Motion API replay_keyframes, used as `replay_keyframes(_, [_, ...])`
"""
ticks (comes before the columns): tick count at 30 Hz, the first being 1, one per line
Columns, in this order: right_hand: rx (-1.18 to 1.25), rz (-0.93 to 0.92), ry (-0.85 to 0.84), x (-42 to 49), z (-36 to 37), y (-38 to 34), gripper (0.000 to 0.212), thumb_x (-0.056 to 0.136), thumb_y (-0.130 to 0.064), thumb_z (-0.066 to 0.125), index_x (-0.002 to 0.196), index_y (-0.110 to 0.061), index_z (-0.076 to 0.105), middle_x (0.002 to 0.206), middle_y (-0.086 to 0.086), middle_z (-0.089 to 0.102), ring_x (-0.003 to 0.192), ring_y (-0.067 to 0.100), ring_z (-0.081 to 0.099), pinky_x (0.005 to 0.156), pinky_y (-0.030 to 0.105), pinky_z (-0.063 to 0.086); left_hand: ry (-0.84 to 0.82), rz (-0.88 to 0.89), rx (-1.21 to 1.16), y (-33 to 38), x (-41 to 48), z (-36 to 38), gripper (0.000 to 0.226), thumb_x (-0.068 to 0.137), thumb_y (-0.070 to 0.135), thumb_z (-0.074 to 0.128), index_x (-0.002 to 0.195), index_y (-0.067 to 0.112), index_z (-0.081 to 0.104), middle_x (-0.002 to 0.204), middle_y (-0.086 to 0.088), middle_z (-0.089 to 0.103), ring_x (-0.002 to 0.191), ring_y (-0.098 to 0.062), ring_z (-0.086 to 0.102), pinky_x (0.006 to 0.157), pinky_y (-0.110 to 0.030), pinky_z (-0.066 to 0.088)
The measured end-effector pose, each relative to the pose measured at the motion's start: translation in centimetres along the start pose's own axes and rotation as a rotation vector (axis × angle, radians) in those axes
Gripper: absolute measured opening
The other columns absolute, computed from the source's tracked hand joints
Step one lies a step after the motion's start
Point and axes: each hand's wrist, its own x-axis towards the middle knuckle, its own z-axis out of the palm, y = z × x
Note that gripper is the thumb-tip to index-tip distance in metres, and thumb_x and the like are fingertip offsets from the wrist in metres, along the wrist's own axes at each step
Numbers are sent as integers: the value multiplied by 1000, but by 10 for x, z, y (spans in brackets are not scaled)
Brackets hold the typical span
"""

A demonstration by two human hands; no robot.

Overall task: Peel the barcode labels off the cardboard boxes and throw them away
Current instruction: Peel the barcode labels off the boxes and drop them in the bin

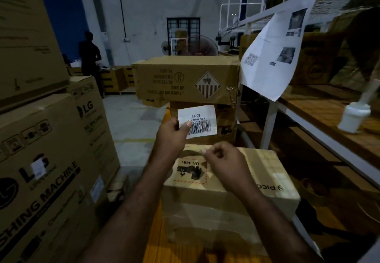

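Dim warehouse interior, wide-angle head view.
Pale rear wall (156, 5) brightest; corners fall to near black; edges bow outward; hanging white printed sheet (271, 53) softly blurred.

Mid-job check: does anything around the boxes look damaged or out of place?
Yes. The lithium-battery box atop the far stack has a torn, crumpled right front corner, and its print reads upside down. A printed sheet hangs crooked off the rack. The peeled barcode label in the left hand looks intact.

Matt paper barcode label (200, 119), rough cardboard box (257, 172)
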Motion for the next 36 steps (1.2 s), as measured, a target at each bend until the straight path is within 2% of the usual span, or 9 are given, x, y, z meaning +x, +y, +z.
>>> replay_keyframes(5, [-521, -79, -376, 4, 9, -12, 23, 84, -44, 71, 73, -26, 61, 72, -9, 64, 66, 3, 59, 56, 27, 45, 49, -53, -71, -29, 5, 15, 17, 96, 23, 61, 110, 16, 68, 99, -1, 75, 90, -12, 71, 75, -31, 59])
replay_keyframes(10, [-768, -77, -236, 41, 32, -18, 14, 90, -36, 63, 87, -23, 65, 83, -2, 69, 72, 17, 63, 65, 35, 54, 85, -88, -152, -35, 15, 15, 17, 97, 20, 60, 111, 16, 68, 98, 2, 74, 88, -10, 72, 69, -26, 59])
replay_keyframes(13, [-769, -101, -183, 56, 48, -19, 11, 89, -35, 64, 92, -24, 64, 86, -3, 68, 75, 17, 63, 65, 35, 54, 144, -100, -192, -38, 18, 13, 14, 98, 22, 59, 109, 19, 67, 97, 4, 74, 86, -10, 72, 64, -26, 60])
replay_keyframes(17, [-713, -162, -223, 37, 39, -17, 18, 92, -38, 61, 79, -26, 57, 98, -6, 58, 96, 18, 52, 84, 42, 45, 237, -139, -268, -42, 23, 11, 18, 97, 21, 60, 112, 14, 67, 103, -3, 74, 92, -16, 72, 77, -38, 61])
replay_keyframes(20, [-776, -174, -310, 8, 20, -16, 21, 88, -47, 63, 80, -29, 59, 105, -11, 54, 102, 14, 43, 90, 42, 39, 239, -92, -182, -45, 23, 13, 22, 97, 24, 60, 114, 12, 67, 102, -1, 73, 86, -9, 69, 68, -25, 56])
replay_keyframes(24, [-802, -147, -291, 12, 18, -20, 21, 86, -48, 65, 78, -29, 59, 100, -10, 53, 100, 15, 44, 87, 42, 37, 191, -94, -169, -45, 24, 15, 21, 96, 26, 60, 114, 16, 67, 103, 2, 73, 89, -7, 69, 70, -25, 55])
replay_keyframes(30, [-850, -255, -203, 40, 52, -21, 13, 90, -25, 60, 101, -24, 66, 102, -1, 62, 93, 23, 60, 83, 46, 50, 174, -100, -146, -43, 22, 12, 22, 98, 26, 59, 115, 15, 67, 102, 4, 73, 90, -7, 70, 68, -24, 58])
replay_keyframes(33, [-769, -224, -322, 12, 35, -21, 23, 92, -41, 56, 97, -21, 67, 97, 1, 68, 86, 23, 64, 73, 39, 53, 195, -94, -160, -43, 23, 13, 23, 97, 24, 59, 115, 12, 67, 102, 2, 73, 88, -5, 69, 62, -17, 52])
replay_keyframes(36, [-841, -303, -453, -29, 9, -24, 42, 99, -52, 39, 119, -25, 64, 131, -5, 61, 117, 14, 56, 100, 38, 43, 199, -86, -164, -46, 25, 14, 21, 97, 25, 60, 113, 14, 68, 104, 2, 73, 89, -5, 69, 64, -17, 52])
